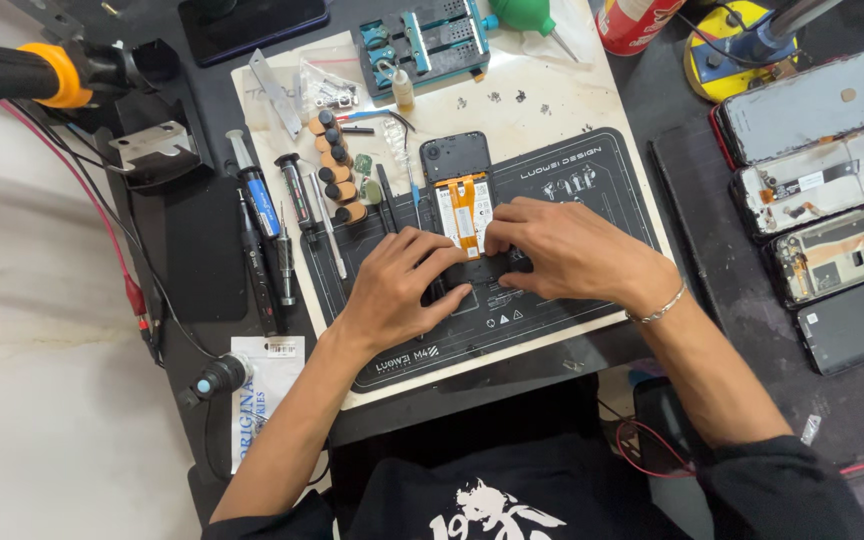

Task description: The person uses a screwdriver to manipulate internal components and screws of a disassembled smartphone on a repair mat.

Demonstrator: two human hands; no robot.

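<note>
The lower half of the opened phone [460, 205] lies concealed beneath the left hand [402, 290] and right hand [572, 250]; what the fingers [452, 262] press on cannot be determined. The red can [637, 22] and green blower bulb [527, 14] are cut off by the top edge. The dark device [252, 22] at the top is likewise cut. The small screws [330, 92] in the clear bag are too small to distinguish.

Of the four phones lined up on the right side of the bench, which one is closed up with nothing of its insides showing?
The plain black phone nearest the person, at the bottom of the row. The two above it show exposed inner parts, and the red-edged top one shows a grey panel.
</note>
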